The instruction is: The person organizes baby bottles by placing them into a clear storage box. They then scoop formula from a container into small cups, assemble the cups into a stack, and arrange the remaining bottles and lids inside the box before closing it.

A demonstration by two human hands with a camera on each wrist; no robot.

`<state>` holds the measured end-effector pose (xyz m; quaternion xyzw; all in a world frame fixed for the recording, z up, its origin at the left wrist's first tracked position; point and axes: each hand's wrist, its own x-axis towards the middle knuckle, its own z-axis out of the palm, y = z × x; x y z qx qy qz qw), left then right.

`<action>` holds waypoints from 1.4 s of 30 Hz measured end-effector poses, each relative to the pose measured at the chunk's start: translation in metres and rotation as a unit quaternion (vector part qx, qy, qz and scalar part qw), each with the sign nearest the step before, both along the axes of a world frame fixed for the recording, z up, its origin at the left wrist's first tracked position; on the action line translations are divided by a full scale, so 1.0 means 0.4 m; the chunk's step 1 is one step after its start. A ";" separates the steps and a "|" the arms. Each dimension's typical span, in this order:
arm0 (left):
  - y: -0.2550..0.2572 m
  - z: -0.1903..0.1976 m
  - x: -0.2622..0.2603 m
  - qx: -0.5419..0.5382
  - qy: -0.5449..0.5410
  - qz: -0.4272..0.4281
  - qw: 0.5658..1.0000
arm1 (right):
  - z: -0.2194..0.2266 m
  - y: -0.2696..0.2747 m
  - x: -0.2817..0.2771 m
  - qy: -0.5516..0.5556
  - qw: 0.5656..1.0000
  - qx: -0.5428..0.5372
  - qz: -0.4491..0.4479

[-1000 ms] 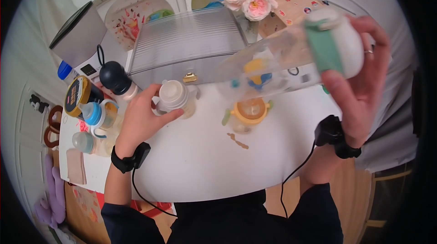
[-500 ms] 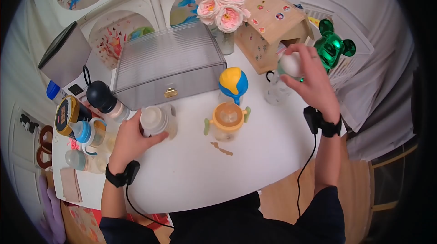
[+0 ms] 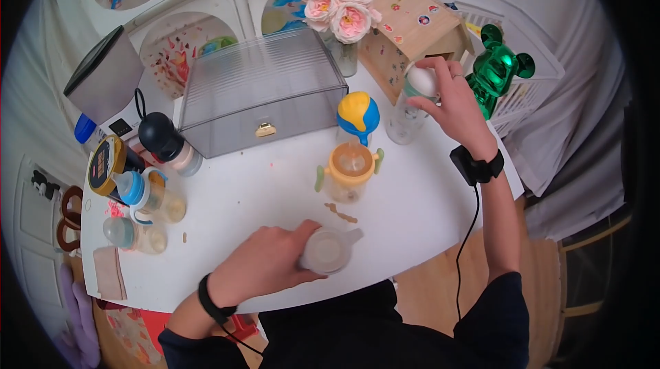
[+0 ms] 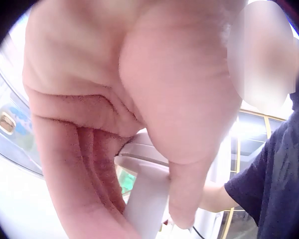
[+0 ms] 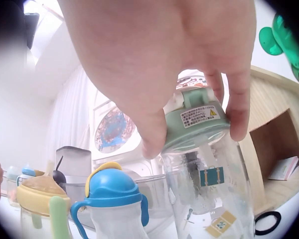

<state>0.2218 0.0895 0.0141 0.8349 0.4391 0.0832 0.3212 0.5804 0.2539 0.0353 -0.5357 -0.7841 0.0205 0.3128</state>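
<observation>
Front edge: the left hand point(image 3: 265, 262) holds a translucent, white-lidded cup with side handles point(image 3: 327, 251); whether its base touches the worktop point(image 3: 234, 231) I cannot tell.
Cup's shift: half a second ago it was beside the grey ribbed plastic box point(image 3: 227, 136); now it is at the person's side.
Brown smear: a thin tan streak point(image 3: 340, 213) lies on the worktop beyond the cup.
Middle row: a yellow-topped cup with pale green handles point(image 3: 349, 166), then a clear cup with a blue-and-yellow lid point(image 3: 357, 118).
Tall bottle: clear, with a green collar and white domed top point(image 3: 403, 125), it stands near-upright just beside the blue-and-yellow one, the right hand point(image 3: 459, 111) gripping its top.
Bottle's shift: a second ago it was tilted in the air; its placing looks nearly finished, the white-lidded cup's less so.
Behind: a stickered wooden house point(image 3: 412, 18).
</observation>
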 end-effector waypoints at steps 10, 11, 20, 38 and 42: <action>0.019 -0.064 0.194 0.075 -0.011 0.004 0.997 | -0.004 -0.163 -0.002 -0.030 0.988 0.146 -0.032; 0.019 -0.060 0.198 0.079 -0.001 0.003 0.997 | -0.002 -0.209 -0.003 -0.014 0.994 0.109 -0.016; 0.055 0.068 0.025 0.125 0.076 0.152 0.977 | -0.045 -0.412 -0.047 0.005 0.996 0.038 0.086; 0.301 -0.110 0.111 -0.064 -0.128 0.059 0.988 | -0.111 -0.373 0.024 -0.042 0.992 -0.041 -0.112; 0.314 -0.138 0.130 -0.016 -0.114 0.061 0.991 | -0.125 -0.319 0.071 -0.032 0.989 -0.040 -0.142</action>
